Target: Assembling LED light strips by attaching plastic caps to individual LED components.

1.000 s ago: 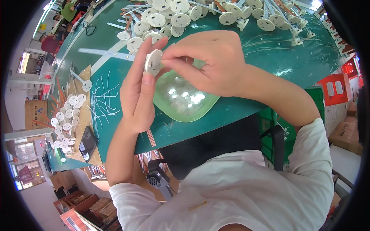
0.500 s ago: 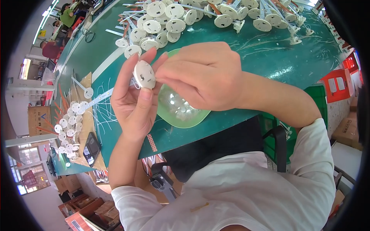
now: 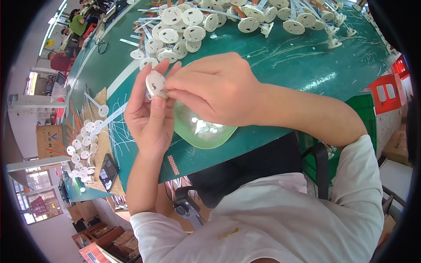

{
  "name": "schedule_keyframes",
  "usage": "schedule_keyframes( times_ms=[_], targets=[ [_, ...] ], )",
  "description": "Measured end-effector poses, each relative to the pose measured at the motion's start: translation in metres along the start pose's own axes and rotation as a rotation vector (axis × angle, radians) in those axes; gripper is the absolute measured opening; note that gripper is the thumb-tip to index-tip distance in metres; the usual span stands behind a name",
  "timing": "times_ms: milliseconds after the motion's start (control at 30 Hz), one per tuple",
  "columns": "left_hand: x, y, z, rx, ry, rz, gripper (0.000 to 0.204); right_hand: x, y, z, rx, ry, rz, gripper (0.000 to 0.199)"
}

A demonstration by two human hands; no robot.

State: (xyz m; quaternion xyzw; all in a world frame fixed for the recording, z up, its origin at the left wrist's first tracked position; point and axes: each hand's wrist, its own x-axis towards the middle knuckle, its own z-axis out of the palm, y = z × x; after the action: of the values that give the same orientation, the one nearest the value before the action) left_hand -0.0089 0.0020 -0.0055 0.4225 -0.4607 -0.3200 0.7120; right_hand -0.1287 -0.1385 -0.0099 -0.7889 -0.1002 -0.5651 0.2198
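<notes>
A small white round plastic disc (image 3: 153, 81) with dark slots in its face is tilted up between the thumb and fingers of my left hand (image 3: 151, 127). Thin white wire shows just under the disc. My right hand (image 3: 228, 90) has its thumb and forefinger pinched together against the disc's right edge; whatever is between those fingertips is too small to make out. Beneath my right hand stands a light green bowl (image 3: 206, 142) containing small clear, shiny pieces. A white strip (image 3: 112, 118) comes out from behind my left hand; where it ends there is hidden.
Many similar white discs (image 3: 171, 16) with strips lie heaped along the far side of the green table (image 3: 280, 65). Another cluster (image 3: 81, 144) is on cardboard at left, near a phone (image 3: 108, 173) and loose white wires (image 3: 120, 133). An orange-patterned strip (image 3: 173, 165) lies near the front edge.
Both hands have shifted slightly left with the disc. The right fingertips now press closer over the disc's lower right edge. The whole view has moved a little.
</notes>
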Motion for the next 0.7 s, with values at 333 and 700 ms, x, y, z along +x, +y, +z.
schedule_keyframes(
  times_ms=[333, 700],
  targets=[
    [0.004, 0.006, 0.001, 0.391, -0.041, 0.043, 0.049, -0.001, 0.003, -0.004, -0.021, -0.070, 0.000, 0.018],
    [0.061, 0.091, -0.217, 1.612, 0.008, -0.225, 0.035, 0.005, 0.014, -0.010, -0.046, -0.198, 0.093, 0.012]
  ],
)
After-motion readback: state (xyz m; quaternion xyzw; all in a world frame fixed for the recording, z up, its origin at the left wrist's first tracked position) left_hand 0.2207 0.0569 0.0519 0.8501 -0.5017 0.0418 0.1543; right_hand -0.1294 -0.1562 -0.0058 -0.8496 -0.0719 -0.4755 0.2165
